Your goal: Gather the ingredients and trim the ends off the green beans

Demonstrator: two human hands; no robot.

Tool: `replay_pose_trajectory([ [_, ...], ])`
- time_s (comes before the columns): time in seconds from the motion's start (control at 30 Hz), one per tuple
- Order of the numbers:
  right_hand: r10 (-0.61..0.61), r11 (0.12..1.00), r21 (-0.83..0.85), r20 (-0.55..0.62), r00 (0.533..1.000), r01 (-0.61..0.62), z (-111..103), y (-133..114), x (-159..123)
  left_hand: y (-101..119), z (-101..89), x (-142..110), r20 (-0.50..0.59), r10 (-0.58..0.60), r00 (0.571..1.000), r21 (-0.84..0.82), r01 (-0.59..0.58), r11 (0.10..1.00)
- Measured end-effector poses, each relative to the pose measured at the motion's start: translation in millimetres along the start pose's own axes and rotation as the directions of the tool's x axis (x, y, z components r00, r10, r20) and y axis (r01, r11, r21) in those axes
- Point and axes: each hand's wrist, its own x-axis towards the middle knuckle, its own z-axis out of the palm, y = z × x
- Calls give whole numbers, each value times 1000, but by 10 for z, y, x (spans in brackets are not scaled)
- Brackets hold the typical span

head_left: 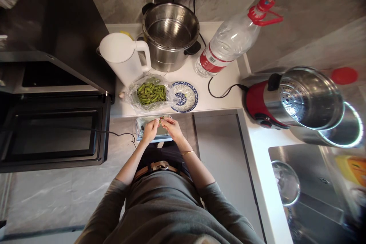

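L hand (150, 131) & R hand (173, 129) pinch 1 small green pod (161, 121); clear plastic bag (132, 93) holds many more, prob. early on.

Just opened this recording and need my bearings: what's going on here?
A person's left hand and right hand pinch a small green piece between them, above a container with a pale blue rim. On the counter just beyond, green pods lie in an open plastic bag, whose edge reaches a blue-and-white plate.
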Motion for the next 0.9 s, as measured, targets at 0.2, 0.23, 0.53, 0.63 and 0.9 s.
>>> replay_pose_trajectory([
  [0.2, -136, 985, -110, -7, 991, 134, 72, 40, -35, 22, 15, 81, 201, -256, 945, -272, 305, 912],
  [0.23, -151, 982, -114, -18, 988, 148, 85, 56, -38, 23, 26, 89, 235, -284, 930, -282, 344, 895],
  [0.53, -104, 995, 5, -58, 993, 105, 90, 47, 5, 51, -22, -17, 20, 112, 994, 540, -105, 835],
  [0.63, -77, 997, -16, -102, 992, 75, 91, 26, 16, 70, -47, -33, 61, 174, 983, 659, -171, 732],
  [0.9, -109, 992, 42, -222, 969, 121, 208, 150, -14, 50, -5, -51, 59, 163, 985, 657, -161, 736],
])
